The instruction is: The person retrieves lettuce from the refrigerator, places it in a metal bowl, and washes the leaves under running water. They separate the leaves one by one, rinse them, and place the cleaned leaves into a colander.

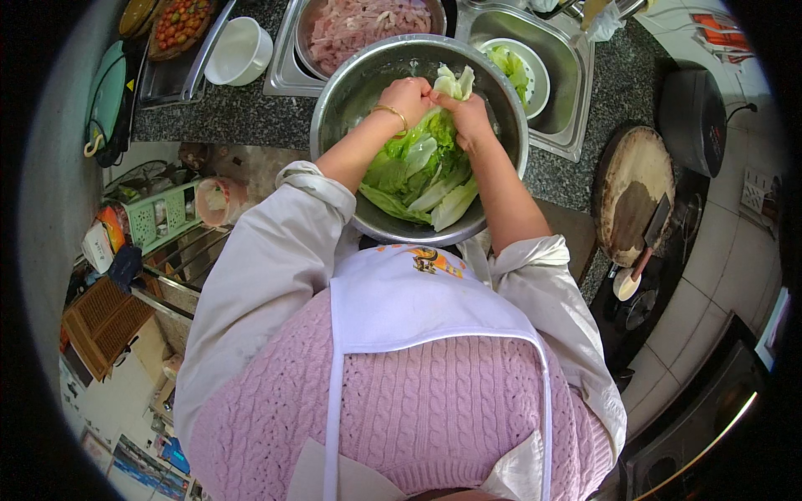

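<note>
A large stainless steel bowl [332, 113] stands before me, with loose green lettuce leaves [420, 169] heaped in its near part. Over the bowl's far side, my left hand [406, 103] and my right hand [467, 118] meet at the thumbs. Both grip a pale-based lettuce piece [456, 82], whose whitish end sticks up beyond my fingers. My left fingers are curled inward, so their tips are hidden. A white colander [540, 87] holding more lettuce [509, 67] sits to the right in the steel sink [567, 119].
Behind the bowl, a metal basin [438, 15] holds sliced raw meat [369, 28]. A white tub [238, 51] stands on the granite counter [207, 122] at left. On the right, a cleaver [656, 222] lies on a round wooden chopping board [626, 175], near a dark appliance [689, 119].
</note>
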Tool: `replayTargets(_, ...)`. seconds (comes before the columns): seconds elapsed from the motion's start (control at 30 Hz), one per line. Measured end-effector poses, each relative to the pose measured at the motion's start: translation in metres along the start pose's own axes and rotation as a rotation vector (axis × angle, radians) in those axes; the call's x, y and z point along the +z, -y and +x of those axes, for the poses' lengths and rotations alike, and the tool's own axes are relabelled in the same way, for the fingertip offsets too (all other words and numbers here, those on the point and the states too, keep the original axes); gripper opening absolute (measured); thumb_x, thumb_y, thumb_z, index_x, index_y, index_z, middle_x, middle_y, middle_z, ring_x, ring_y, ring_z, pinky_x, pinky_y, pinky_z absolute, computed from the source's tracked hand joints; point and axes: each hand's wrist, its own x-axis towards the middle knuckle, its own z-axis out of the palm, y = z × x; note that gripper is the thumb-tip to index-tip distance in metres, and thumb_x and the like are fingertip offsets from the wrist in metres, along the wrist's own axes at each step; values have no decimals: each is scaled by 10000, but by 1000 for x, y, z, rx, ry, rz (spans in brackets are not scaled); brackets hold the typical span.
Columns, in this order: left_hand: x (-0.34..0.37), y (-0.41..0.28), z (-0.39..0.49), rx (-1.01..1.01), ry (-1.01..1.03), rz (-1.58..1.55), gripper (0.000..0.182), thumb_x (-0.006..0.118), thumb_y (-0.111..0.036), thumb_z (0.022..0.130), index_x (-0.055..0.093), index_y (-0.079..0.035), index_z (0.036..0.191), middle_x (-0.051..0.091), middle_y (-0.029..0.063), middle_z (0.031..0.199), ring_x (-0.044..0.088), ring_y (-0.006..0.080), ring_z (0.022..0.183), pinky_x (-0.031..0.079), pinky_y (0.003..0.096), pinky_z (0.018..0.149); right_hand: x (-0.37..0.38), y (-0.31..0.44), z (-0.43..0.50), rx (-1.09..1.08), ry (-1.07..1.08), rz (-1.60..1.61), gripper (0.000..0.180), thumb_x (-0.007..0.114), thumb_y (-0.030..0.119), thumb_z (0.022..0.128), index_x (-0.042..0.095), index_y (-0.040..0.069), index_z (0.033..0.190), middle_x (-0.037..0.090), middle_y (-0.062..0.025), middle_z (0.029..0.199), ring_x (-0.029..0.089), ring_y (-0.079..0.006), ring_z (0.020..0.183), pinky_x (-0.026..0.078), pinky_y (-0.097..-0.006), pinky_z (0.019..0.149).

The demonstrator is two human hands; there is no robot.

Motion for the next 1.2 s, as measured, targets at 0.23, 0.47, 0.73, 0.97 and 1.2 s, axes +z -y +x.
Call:
replayTargets(0.23,6,18,2,-273,91,-818,111,668,-91,840,673,3,901,671,44,826,622,124,753,492,266,639,2,3,-8,7,-85,308,206,677,62,809,604,2,992,651,-95,910,643,-216,765,529,-350,672)
replayTargets(0.47,-6,32,-6,-277,235,-891,261,679,-15,806,636,-25,1063,659,60,909,635,141,803,526,279,689,-12,6,-9,-35,11,104,156,620,56,857,575,-5,994,645,-89,893,632,-209,771,524,-334,723)
replayTargets(0.73,-15,-4,-5,-35,68,-886,191,680,37,766,631,-4,946,658,41,846,615,107,747,495,242,687,-2,15,-20,-155,155,-136,496,798,69,691,567,16,1127,643,-53,991,604,-148,879,481,-290,798)
replayTargets(0.97,-34,-14,-3,79,-93,-860,182,687,37,764,636,-14,931,653,21,845,604,84,768,487,229,716,-20,48,-23,-279,143,-482,365,755,70,737,613,20,1070,664,-33,960,605,-120,862,480,-278,782)
replayTargets(1.2,-28,-5,4,41,-264,-593,185,695,-10,774,626,-13,946,661,43,891,607,90,791,496,240,714,-16,35,-22,-437,92,-493,417,684,48,750,573,30,1152,647,-57,1036,594,-144,899,473,-288,798)
